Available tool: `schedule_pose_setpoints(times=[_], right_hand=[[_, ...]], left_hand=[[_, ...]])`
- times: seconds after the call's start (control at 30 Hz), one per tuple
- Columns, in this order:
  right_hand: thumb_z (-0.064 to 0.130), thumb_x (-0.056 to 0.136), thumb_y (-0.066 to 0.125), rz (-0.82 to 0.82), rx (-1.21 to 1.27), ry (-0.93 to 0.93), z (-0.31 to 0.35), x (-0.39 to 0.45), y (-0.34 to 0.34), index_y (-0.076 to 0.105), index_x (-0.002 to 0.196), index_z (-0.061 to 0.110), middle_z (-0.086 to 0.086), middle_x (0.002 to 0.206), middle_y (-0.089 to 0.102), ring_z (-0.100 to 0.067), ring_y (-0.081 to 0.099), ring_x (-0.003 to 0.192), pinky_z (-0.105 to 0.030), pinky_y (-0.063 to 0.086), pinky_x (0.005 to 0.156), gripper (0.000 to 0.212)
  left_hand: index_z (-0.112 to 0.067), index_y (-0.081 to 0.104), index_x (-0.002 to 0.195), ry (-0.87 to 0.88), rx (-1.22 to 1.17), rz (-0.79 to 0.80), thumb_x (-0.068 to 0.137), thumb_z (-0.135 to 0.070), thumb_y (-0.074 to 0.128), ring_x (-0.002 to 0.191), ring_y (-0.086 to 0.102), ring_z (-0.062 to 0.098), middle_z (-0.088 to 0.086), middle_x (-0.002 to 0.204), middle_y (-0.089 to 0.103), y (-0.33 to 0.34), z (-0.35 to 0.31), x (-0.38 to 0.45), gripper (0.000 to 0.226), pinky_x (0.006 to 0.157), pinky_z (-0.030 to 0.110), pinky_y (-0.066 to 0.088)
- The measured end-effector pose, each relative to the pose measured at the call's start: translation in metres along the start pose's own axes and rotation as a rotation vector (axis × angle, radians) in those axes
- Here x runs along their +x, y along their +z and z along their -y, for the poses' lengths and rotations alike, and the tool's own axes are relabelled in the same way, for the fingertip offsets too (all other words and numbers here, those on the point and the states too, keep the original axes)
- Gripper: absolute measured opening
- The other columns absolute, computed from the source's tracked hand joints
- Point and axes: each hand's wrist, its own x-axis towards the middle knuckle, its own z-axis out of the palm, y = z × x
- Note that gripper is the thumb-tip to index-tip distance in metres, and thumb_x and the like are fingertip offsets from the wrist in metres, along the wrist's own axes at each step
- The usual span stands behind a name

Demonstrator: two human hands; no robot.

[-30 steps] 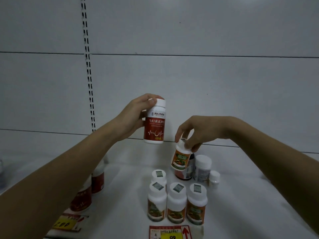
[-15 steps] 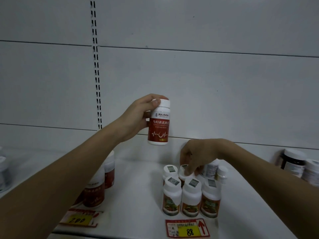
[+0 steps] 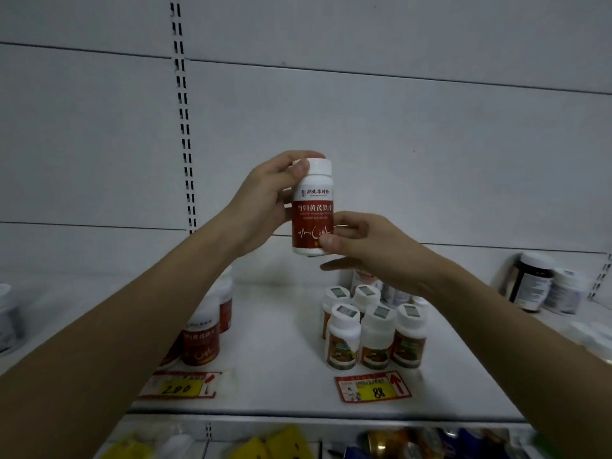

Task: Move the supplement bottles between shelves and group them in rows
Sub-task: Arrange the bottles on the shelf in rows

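Note:
A white bottle with a red label (image 3: 312, 210) is held upright in the air above the white shelf (image 3: 275, 352). My left hand (image 3: 265, 200) grips it at the cap and upper side. My right hand (image 3: 364, 246) pinches its lower right edge, thumb on the label. Below the right hand stands a group of several white bottles with orange-brown labels (image 3: 374, 332) in rows. At the left, red-label bottles (image 3: 202, 336) like the held one stand partly hidden behind my left forearm.
A dark bottle (image 3: 530, 283) and a white one stand at the shelf's right end. More pale bottles sit at the far left edge (image 3: 8, 319). Price tags "200" (image 3: 180, 385) and "88" (image 3: 374, 389) lie on the shelf front. Colourful goods fill the shelf below.
My right hand left the orange-label bottle standing in the group and rose to the red-label bottle, which it now pinches at the bottom. The left hand kept its hold.

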Motion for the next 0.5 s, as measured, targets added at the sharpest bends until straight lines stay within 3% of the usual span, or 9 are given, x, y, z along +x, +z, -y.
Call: schedule_pose_setpoints(times=[0.1,0.2,0.37,0.5], right_hand=[[0.030,0.077,0.076,-0.065,0.079,-0.029,-0.001,-0.009,0.014,0.062,0.113,0.020,0.003,0.105,0.076,-0.014,0.072,0.099,-0.018,0.056,0.075,0.040],[0.027,0.077,0.077,-0.117,0.116,-0.049,0.002,-0.021,0.021,0.063,0.115,0.013,-0.004,0.105,0.076,-0.018,0.072,0.099,-0.020,0.057,0.077,0.042],[0.032,0.074,0.078,-0.093,0.078,-0.031,0.013,-0.055,0.036,0.061,0.115,0.016,0.001,0.102,0.076,-0.013,0.073,0.094,-0.017,0.056,0.070,0.047],[0.034,0.081,0.074,-0.045,-0.098,0.008,0.026,-0.091,0.047,0.058,0.121,0.024,0.006,0.109,0.069,-0.008,0.072,0.093,-0.019,0.057,0.068,0.044]], left_hand=[[-0.018,0.053,0.133,-0.017,0.046,-0.043,0.099,-0.027,0.051,0.115,0.061,0.031,0.011,0.126,0.060,0.002,-0.002,-0.016,0.035,0.091,0.042,0.055],[-0.023,0.044,0.140,-0.040,0.225,-0.019,0.086,-0.035,0.068,0.108,0.066,0.016,0.000,0.126,0.061,-0.002,-0.001,-0.045,0.061,0.086,0.034,0.058],[-0.032,0.051,0.133,-0.035,0.423,0.005,0.071,-0.022,0.085,0.086,0.071,0.003,-0.010,0.112,0.066,0.004,-0.001,-0.106,0.071,0.065,0.011,0.053],[-0.034,0.053,0.131,-0.068,0.431,-0.043,0.070,-0.017,0.085,0.086,0.072,0.005,-0.010,0.110,0.068,0.024,-0.009,-0.144,0.071,0.071,0.019,0.056]])
